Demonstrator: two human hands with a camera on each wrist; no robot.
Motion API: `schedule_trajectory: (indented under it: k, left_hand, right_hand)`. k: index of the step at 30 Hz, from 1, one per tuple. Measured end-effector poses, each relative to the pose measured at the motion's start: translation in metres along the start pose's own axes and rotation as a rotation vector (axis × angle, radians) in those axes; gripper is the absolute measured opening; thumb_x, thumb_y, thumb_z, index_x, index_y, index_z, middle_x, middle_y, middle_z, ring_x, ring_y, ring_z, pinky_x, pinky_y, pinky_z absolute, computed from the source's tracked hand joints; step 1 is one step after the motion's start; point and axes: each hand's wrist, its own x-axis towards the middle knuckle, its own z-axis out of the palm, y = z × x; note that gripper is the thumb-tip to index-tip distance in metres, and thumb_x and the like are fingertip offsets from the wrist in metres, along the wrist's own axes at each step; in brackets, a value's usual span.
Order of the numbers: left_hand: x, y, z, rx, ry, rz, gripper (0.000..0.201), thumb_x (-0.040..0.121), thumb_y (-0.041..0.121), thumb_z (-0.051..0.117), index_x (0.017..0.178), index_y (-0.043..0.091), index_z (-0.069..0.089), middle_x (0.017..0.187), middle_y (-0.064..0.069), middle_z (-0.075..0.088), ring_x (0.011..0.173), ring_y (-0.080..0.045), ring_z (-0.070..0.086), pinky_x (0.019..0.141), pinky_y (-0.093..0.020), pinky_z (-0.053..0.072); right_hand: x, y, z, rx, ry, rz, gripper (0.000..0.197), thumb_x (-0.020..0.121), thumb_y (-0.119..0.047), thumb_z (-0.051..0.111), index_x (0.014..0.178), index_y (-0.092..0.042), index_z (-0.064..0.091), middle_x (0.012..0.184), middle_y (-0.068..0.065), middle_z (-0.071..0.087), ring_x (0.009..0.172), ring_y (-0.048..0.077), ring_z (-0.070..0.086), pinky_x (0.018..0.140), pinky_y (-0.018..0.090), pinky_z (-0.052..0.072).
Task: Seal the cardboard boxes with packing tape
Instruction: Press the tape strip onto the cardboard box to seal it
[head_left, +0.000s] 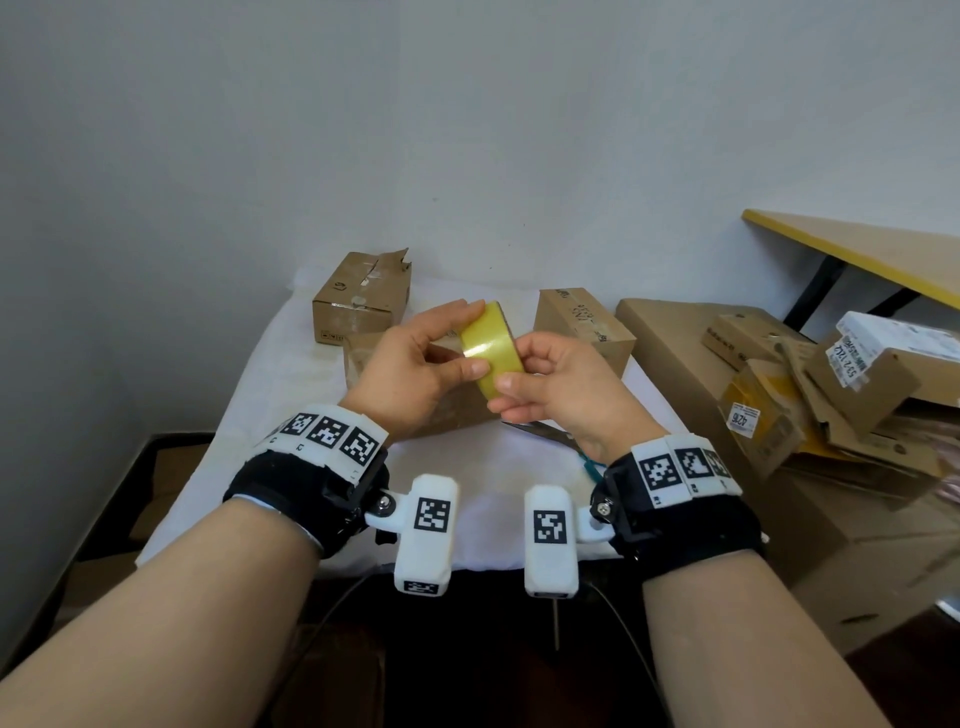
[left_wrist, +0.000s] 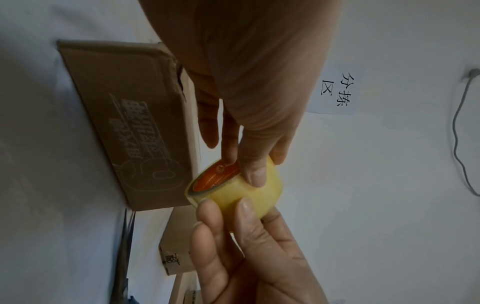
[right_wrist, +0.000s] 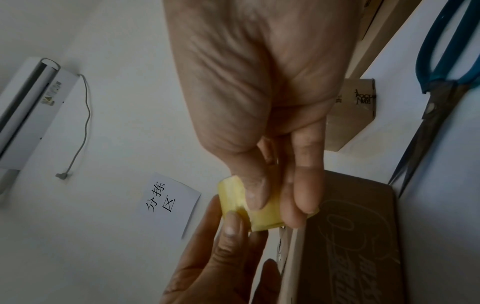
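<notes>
A roll of yellowish packing tape (head_left: 492, 351) is held in the air above the white-covered table (head_left: 291, 364), gripped between both hands. In the head view the left hand (head_left: 415, 364) is seen with its thumb and fingers curled round the roll's left side, while the right hand (head_left: 558, 387) pinches the roll's outer face from the right.

An orange-printed core inside the roll (left_wrist: 217, 178) is shown only by the left wrist view, where one finger of the left hand (left_wrist: 246, 82) reaches into it. A white paper sign (right_wrist: 170, 202) with printed characters and a white wall-mounted unit (right_wrist: 28, 111) with a dangling cord are shown by the right wrist view but not by the head view. The blue handles of the scissors (right_wrist: 441, 61) are clearest there; in the head view only the blades (head_left: 540, 430) are glimpsed under the right hand.

The tape's surface is glossy and translucent, and a raised edge is seen near the right thumb.

Three cardboard boxes are counted on the table: a torn-topped box (head_left: 361, 296) at the back left, a box (head_left: 584, 325) at the back right, and a printed box (head_left: 363, 358) directly beneath the hands. One roll and one pair of scissors are present. A heap of further cartons (head_left: 810, 384) is piled to the right, off the table.
</notes>
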Motion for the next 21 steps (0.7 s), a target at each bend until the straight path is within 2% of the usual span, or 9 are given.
schedule_trajectory:
  k: [2, 5, 8, 10, 12, 14, 15, 17, 21]
  left_hand:
    - [0.001, 0.0, -0.001, 0.027, 0.007, 0.034, 0.051, 0.082, 0.0, 0.076, 0.12, 0.032, 0.065, 0.142, 0.003, 0.055, 0.086, -0.02, 0.061, 0.089, -0.027, 0.057]
    - [0.002, -0.001, -0.002, 0.051, 0.011, 0.05, 0.046, 0.083, 0.0, 0.076, 0.114, 0.033, 0.069, 0.14, 0.005, 0.057, 0.082, -0.022, 0.059, 0.093, -0.029, 0.056]
    - [0.002, 0.0, -0.003, -0.002, 0.018, 0.029, 0.041, 0.084, -0.005, 0.073, 0.114, 0.022, 0.071, 0.137, 0.002, 0.06, 0.084, -0.023, 0.058, 0.094, -0.031, 0.056]
    - [0.001, 0.001, -0.004, -0.023, 0.031, 0.019, 0.036, 0.084, -0.009, 0.07, 0.113, 0.011, 0.072, 0.134, -0.003, 0.062, 0.092, -0.013, 0.064, 0.093, -0.028, 0.056]
    - [0.001, 0.002, -0.006, -0.059, 0.059, 0.012, 0.03, 0.085, -0.009, 0.07, 0.109, 0.007, 0.073, 0.121, -0.005, 0.069, 0.096, -0.002, 0.068, 0.088, -0.024, 0.057]
    - [0.003, 0.001, -0.009, -0.048, 0.123, 0.017, 0.027, 0.086, -0.003, 0.072, 0.109, 0.011, 0.075, 0.099, 0.0, 0.074, 0.083, -0.003, 0.067, 0.076, -0.019, 0.053]
    - [0.004, 0.0, -0.01, -0.027, 0.158, 0.024, 0.027, 0.086, 0.001, 0.073, 0.11, 0.014, 0.075, 0.096, 0.002, 0.075, 0.081, -0.005, 0.066, 0.073, -0.019, 0.051]
    - [0.005, -0.003, -0.012, -0.008, 0.203, 0.019, 0.025, 0.089, 0.009, 0.073, 0.114, 0.017, 0.073, 0.103, 0.003, 0.075, 0.085, -0.007, 0.066, 0.072, -0.018, 0.051]
    - [0.004, -0.005, -0.01, -0.023, 0.221, -0.108, 0.025, 0.097, 0.031, 0.064, 0.119, 0.02, 0.067, 0.107, 0.001, 0.071, 0.085, -0.01, 0.067, 0.068, -0.024, 0.053]
  right_hand:
    - [0.0, -0.001, 0.002, 0.021, -0.009, 0.015, 0.014, 0.096, 0.0, 0.065, 0.104, -0.012, 0.065, 0.089, 0.004, 0.076, 0.078, 0.024, 0.077, 0.068, 0.029, 0.063]
    - [0.0, -0.003, 0.004, 0.033, -0.019, 0.026, 0.013, 0.098, -0.002, 0.063, 0.105, -0.012, 0.064, 0.091, 0.005, 0.075, 0.075, 0.024, 0.077, 0.065, 0.029, 0.062]
    - [0.0, -0.003, 0.005, 0.034, -0.015, 0.031, 0.013, 0.099, -0.002, 0.062, 0.106, -0.013, 0.064, 0.092, 0.006, 0.076, 0.075, 0.025, 0.077, 0.064, 0.029, 0.062]
    - [0.002, -0.002, 0.005, 0.033, -0.004, 0.029, 0.014, 0.099, -0.001, 0.062, 0.107, -0.012, 0.064, 0.092, 0.005, 0.075, 0.076, 0.024, 0.077, 0.066, 0.029, 0.062]
    - [0.003, 0.0, 0.004, 0.015, 0.014, 0.016, 0.015, 0.098, 0.0, 0.062, 0.107, -0.011, 0.064, 0.093, 0.005, 0.075, 0.077, 0.022, 0.076, 0.071, 0.031, 0.063]
    - [0.004, 0.002, 0.003, -0.008, 0.034, 0.002, 0.012, 0.098, -0.002, 0.063, 0.108, -0.01, 0.065, 0.095, 0.004, 0.075, 0.079, 0.022, 0.076, 0.075, 0.034, 0.062]
    - [0.004, 0.002, 0.004, -0.012, 0.043, 0.0, 0.009, 0.099, -0.006, 0.064, 0.106, -0.01, 0.066, 0.095, 0.004, 0.075, 0.079, 0.023, 0.076, 0.076, 0.036, 0.062]
    - [0.003, 0.0, 0.006, -0.005, 0.067, 0.003, 0.007, 0.099, -0.019, 0.066, 0.1, -0.012, 0.068, 0.092, 0.005, 0.074, 0.078, 0.027, 0.076, 0.075, 0.038, 0.061]
    - [0.002, -0.005, 0.009, -0.041, 0.104, 0.002, 0.029, 0.096, -0.041, 0.068, 0.091, -0.013, 0.068, 0.083, 0.006, 0.073, 0.072, 0.027, 0.076, 0.065, 0.032, 0.059]
